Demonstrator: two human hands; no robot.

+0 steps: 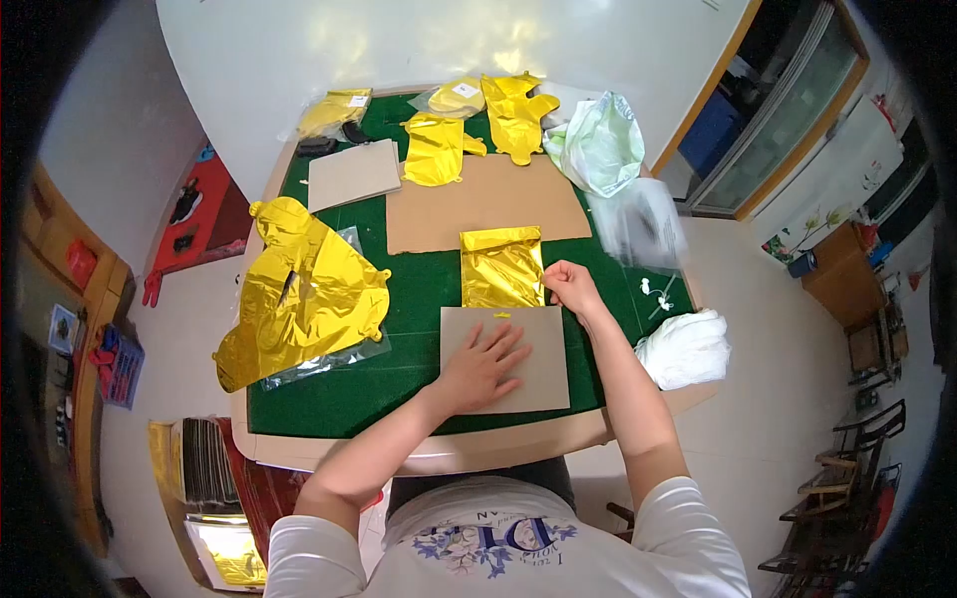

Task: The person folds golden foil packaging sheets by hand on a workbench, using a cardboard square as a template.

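My left hand (485, 364) lies flat with spread fingers on a small brown cardboard sheet (543, 374) at the near edge of the green table mat (419, 299). A folded gold foil balloon (500, 267) sticks out from under the far edge of that sheet. My right hand (569, 286) pinches the right edge of the gold foil, fingers closed on it.
A big flat gold foil balloon (304, 294) in clear wrap lies at the left. Larger cardboard sheets (488, 204) and several more gold balloons (436, 148) are farther back. A pale green bag (601, 145), clear plastic (643, 227) and white cloth (688, 347) sit to the right.
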